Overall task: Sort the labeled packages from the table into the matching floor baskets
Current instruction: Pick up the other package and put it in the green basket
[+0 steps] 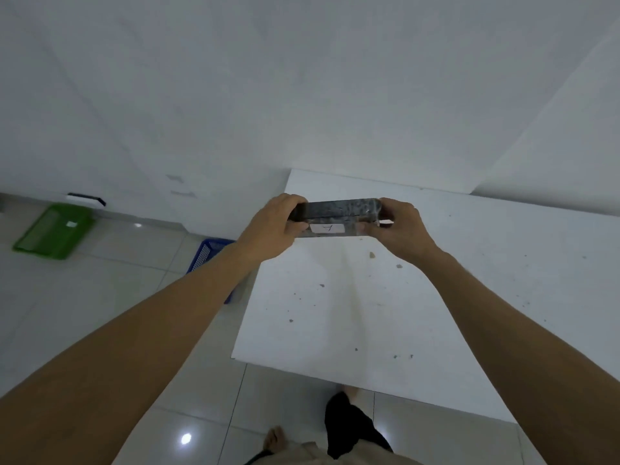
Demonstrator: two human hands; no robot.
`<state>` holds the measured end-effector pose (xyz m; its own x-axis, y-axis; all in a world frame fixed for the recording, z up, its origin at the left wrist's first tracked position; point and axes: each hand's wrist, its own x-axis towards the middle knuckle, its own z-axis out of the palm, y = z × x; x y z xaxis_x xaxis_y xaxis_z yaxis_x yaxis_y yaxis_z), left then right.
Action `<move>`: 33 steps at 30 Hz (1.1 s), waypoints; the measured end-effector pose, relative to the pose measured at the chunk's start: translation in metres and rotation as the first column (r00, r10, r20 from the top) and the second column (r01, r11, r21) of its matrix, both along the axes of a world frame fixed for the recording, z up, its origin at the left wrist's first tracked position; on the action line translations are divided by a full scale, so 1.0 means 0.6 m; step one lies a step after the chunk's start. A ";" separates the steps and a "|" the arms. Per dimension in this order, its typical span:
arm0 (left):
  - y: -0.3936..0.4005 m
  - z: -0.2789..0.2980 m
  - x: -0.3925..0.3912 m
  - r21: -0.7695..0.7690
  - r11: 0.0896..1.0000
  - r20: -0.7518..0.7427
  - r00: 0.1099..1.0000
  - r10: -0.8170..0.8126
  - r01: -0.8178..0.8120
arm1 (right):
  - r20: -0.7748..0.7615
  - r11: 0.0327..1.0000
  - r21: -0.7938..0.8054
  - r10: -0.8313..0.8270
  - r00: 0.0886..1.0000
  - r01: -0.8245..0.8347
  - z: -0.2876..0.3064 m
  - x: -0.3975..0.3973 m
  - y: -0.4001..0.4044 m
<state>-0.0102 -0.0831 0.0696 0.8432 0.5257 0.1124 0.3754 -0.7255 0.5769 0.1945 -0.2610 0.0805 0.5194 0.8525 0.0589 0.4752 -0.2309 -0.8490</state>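
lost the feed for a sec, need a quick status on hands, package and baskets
Left hand and right hand grip the ends of the dark wrapped package with a white label, above the white table. Green basket and blue basket on floor, left. Nothing in the way.

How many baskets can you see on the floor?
2. A green basket sits on the floor far left near the wall. A blue basket is beside the white table, partly hidden behind the left arm. Others may be out of view.

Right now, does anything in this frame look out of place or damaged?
Nothing alarming. The white table is speckled with small dark chips and a faint yellowish stain. The green basket sits askew to the wall. Both hands grip the package evenly.
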 end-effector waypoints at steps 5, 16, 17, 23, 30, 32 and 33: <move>-0.006 0.069 -0.059 0.007 1.000 0.032 0.999 -0.015 0.014 | -0.062 0.998 0.035 -0.040 0.997 0.042 0.061 -0.067 -0.019; -0.053 0.198 -0.118 -0.033 0.994 0.192 0.975 0.112 -0.107 | -0.503 0.941 0.199 -0.143 0.852 0.275 0.173 -0.183 -0.017; -0.061 0.206 -0.118 -0.039 0.995 0.199 0.975 0.100 -0.094 | -0.525 0.940 0.214 -0.118 0.843 0.265 0.182 -0.192 -0.014; -0.090 0.237 -0.112 -0.147 0.988 0.162 0.985 0.060 -0.036 | -0.467 0.915 0.312 -0.086 0.880 0.255 0.236 -0.211 -0.032; -0.081 0.340 -0.093 -0.028 0.999 0.433 0.900 0.050 -0.042 | -0.050 0.978 0.209 0.006 0.999 0.005 0.313 -0.171 -0.074; -0.082 0.363 -0.088 -0.013 1.000 0.389 0.921 -0.004 0.010 | 0.036 0.985 0.164 0.054 0.998 -0.059 0.333 -0.163 -0.077; -0.083 0.372 -0.086 -0.019 0.999 0.370 0.929 -0.019 0.028 | 0.060 0.986 0.147 0.072 0.996 -0.080 0.343 -0.160 -0.077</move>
